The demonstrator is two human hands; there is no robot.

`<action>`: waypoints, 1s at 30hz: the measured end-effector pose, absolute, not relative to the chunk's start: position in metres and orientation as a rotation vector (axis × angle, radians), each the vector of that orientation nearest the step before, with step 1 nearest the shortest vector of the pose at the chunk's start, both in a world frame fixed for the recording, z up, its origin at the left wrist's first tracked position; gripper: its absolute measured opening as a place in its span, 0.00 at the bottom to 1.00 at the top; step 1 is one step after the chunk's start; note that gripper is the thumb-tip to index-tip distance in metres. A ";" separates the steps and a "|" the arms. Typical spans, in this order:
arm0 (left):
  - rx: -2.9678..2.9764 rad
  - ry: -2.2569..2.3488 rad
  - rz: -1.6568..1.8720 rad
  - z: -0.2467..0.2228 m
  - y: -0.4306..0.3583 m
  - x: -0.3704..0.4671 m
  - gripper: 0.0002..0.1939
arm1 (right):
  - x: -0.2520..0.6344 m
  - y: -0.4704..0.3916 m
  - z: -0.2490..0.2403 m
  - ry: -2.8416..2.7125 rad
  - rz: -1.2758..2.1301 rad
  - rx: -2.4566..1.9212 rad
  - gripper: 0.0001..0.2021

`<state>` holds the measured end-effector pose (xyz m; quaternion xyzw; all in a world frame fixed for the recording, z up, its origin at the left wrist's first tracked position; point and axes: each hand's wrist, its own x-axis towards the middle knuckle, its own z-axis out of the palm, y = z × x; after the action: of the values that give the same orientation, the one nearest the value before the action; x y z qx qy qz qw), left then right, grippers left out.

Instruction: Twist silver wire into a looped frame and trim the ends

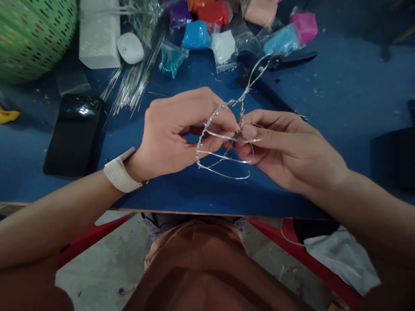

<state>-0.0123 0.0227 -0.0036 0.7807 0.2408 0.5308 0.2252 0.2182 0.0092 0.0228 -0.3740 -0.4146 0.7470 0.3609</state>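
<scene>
A frame of twisted silver wire [211, 117] is held up over the blue table, with a long loop at its top and several curved strands below. My left hand [184, 129] pinches the wire frame between thumb and forefinger near its middle. Right beside those fingertips, my right hand [288, 149] is closed on the same frame, its thumb pressing on the twisted part. The fingertips nearly meet and partly hide the joint between them. Loose strand ends stick out past the right thumb. A light band circles the left wrist.
Behind the hands lie a bundle of straight wires [132, 86], bagged coloured clay such as a blue lump [196, 35], and dark-handled pliers [269, 90]. A black phone [74, 136] rests at left, near a green woven basket [35, 39] and a white block [99, 36]. The table edge [194, 212] runs in front.
</scene>
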 end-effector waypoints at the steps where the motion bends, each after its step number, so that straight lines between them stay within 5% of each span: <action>1: 2.236 0.625 1.483 -0.003 0.024 -0.013 0.05 | 0.219 0.009 0.023 -1.079 1.925 -0.973 0.12; 10: 2.747 0.494 1.533 -0.006 0.028 -0.023 0.06 | 0.221 0.009 0.021 -1.051 2.042 -0.929 0.10; 16: 2.110 0.552 1.394 -0.012 0.028 -0.016 0.01 | 0.223 0.007 0.020 -1.269 1.705 -0.916 0.08; 21: 1.684 0.504 1.139 -0.009 0.023 -0.014 0.09 | 0.229 0.003 0.016 -1.481 1.499 -0.884 0.02; 30: 1.417 0.548 0.987 -0.009 0.025 -0.010 0.10 | 0.226 0.003 0.023 -1.712 1.123 -0.917 0.05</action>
<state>-0.0095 0.0249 -0.0089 0.6153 0.2379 0.4288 0.6172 0.2258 0.0025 0.0230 -0.3683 -0.6874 0.4509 0.4342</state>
